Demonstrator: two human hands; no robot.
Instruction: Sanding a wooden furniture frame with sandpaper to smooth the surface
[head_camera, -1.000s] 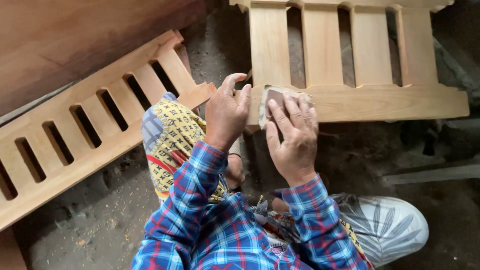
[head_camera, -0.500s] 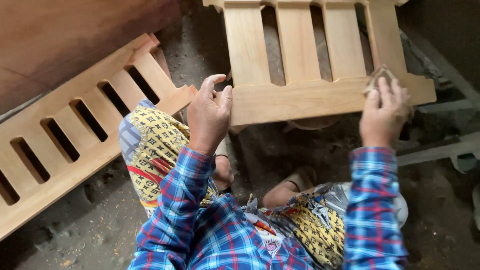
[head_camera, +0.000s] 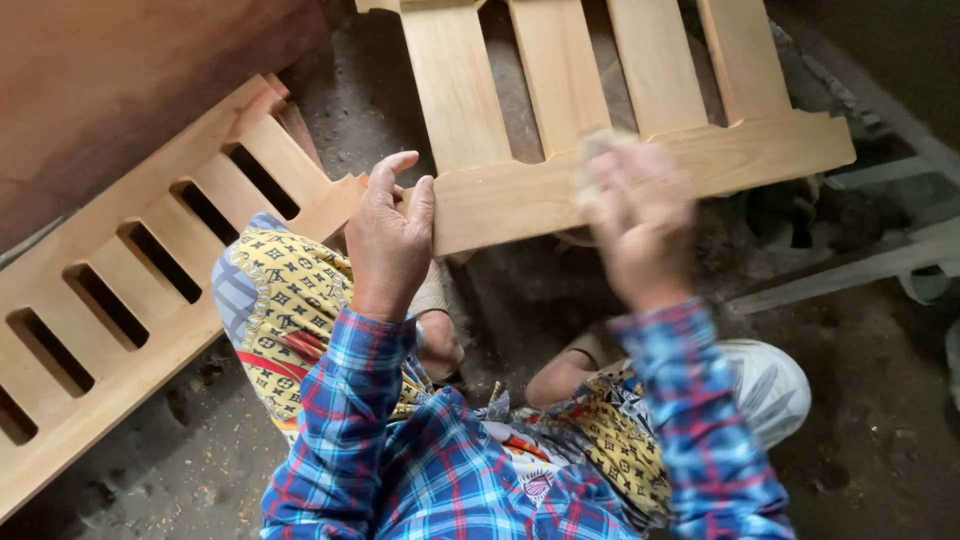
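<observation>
A pale slatted wooden panel (head_camera: 760, 150) stands in front of me, its bottom rail running left to right. My left hand (head_camera: 388, 240) grips the rail's left end, fingers over the top edge. My right hand (head_camera: 640, 220) is blurred with motion and presses a piece of sandpaper (head_camera: 598, 150) flat against the middle of the rail. Most of the sandpaper is hidden under the fingers. Both arms wear blue plaid sleeves.
A second slatted wooden panel (head_camera: 140, 270) lies slanted on the dirt floor (head_camera: 200, 450) at the left, against a brown board (head_camera: 120, 90). My knees in yellow patterned cloth (head_camera: 290, 300) are under my arms. Grey metal bars (head_camera: 850, 265) lie at the right.
My right hand slid the sandpaper from the rail's left part to its right end, then back to the middle. The left hand kept its grip. The view drifted, so the panel looks tilted.
</observation>
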